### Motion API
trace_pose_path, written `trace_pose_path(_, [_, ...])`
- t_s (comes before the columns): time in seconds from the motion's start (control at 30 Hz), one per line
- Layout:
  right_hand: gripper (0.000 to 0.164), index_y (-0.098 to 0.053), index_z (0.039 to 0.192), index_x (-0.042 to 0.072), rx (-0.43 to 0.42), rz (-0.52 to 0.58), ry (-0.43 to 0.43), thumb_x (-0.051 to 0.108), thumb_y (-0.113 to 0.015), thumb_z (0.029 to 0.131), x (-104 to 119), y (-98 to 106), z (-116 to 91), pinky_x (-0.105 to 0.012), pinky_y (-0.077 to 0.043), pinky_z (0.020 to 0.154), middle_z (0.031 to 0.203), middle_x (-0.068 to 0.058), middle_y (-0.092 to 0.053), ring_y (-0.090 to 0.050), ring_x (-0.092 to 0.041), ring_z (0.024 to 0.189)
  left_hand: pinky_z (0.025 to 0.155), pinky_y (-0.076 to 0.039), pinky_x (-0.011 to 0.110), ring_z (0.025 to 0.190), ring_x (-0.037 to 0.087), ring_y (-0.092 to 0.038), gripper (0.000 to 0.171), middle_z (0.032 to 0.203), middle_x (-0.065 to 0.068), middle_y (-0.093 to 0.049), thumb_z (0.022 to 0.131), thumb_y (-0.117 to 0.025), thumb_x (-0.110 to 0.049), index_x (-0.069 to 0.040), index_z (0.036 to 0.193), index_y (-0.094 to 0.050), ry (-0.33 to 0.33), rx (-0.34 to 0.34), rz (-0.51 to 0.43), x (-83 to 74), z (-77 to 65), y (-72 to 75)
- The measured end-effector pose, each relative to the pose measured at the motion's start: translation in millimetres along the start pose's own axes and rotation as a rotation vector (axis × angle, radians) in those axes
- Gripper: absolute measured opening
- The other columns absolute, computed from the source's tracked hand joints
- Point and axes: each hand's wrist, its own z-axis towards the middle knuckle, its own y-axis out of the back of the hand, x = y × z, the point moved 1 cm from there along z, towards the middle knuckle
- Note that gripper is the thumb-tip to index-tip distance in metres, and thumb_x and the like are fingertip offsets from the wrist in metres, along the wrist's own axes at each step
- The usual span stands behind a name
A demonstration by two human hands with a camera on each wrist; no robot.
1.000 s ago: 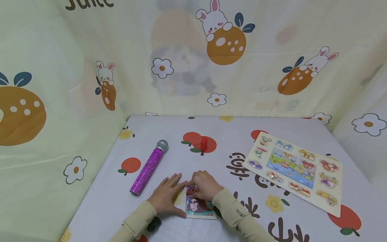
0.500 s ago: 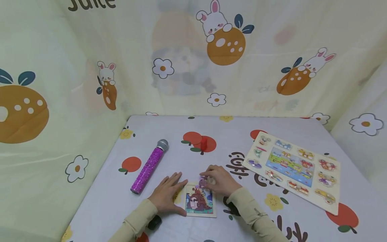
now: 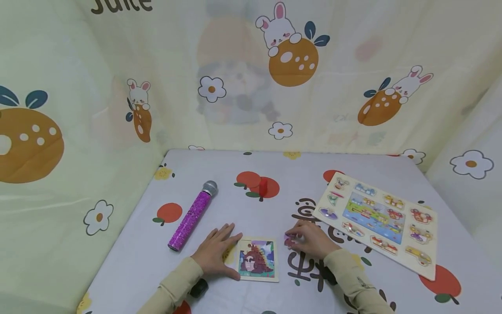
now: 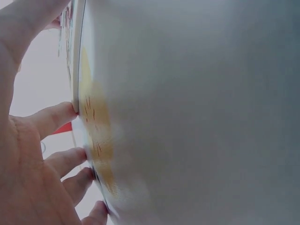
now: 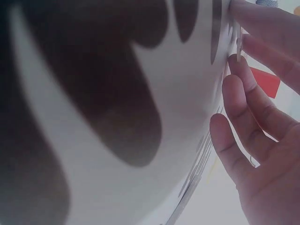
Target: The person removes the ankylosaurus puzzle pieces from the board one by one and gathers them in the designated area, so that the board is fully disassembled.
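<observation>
A small square puzzle board, with a reddish-brown animal picture in a pale wooden frame, lies near the front middle of the table. My left hand is spread flat at its left side, thumb and a finger touching the frame's edge; in the left wrist view, fingertips meet that edge. To the right of the board, my right hand pinches a small purple-and-brown puzzle piece low over the table. Seen from the right wrist, the piece is edge-on between thumb and fingers, its face hidden.
A purple glitter microphone lies left of the left hand. At the right, a large wooden peg puzzle with vehicle and animal pieces lies at an angle. A small red object stands farther back on the printed cloth.
My right hand has lifted off the board and moved right, carrying the puzzle piece away from the board's top edge. The left hand keeps its place beside the frame.
</observation>
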Motion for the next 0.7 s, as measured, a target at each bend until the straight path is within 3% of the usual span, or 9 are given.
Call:
trace_pose_path(0.43, [0.037,-0.074,0.108,0.014,0.01,-0.009,-0.039,0.02,-0.084,0.073,4,2,-1,-0.033,-0.047,0.076,0.093,0.005,-0.06,-0.048,-0.011,0.083,0.12,-0.013,0.05,0.147,0.031,-0.016,0.111,0.159,0.013,-0.02,0.058,-0.079,-0.067,-0.018,0.148,-0.038,0.003,0.004,-0.013,-2.7,-0.3,1.7])
trace_pose_path(0.57, [0.039,-0.073,0.111,0.013,-0.012,-0.015,0.002,0.02,-0.083,0.074,11,1,2,-0.029,-0.046,0.073,0.092,0.005,-0.06,-0.048,-0.01,0.081,0.12,-0.012,0.049,0.147,0.029,-0.015,0.111,0.16,0.011,-0.019,0.058,-0.078,-0.069,-0.019,0.149,-0.037,0.009,0.011,-0.009,-1.9,0.1,0.6])
trace_pose_path(0.7, [0.035,-0.072,0.112,0.011,-0.024,0.002,0.095,0.019,-0.079,0.079,29,-5,7,-0.026,-0.048,0.069,0.093,0.003,-0.061,-0.051,-0.01,0.078,0.12,-0.013,0.049,0.147,0.029,-0.015,0.112,0.16,0.011,-0.019,0.058,-0.077,-0.07,-0.019,0.149,-0.037,0.011,0.01,0.008,-0.7,0.7,-0.5])
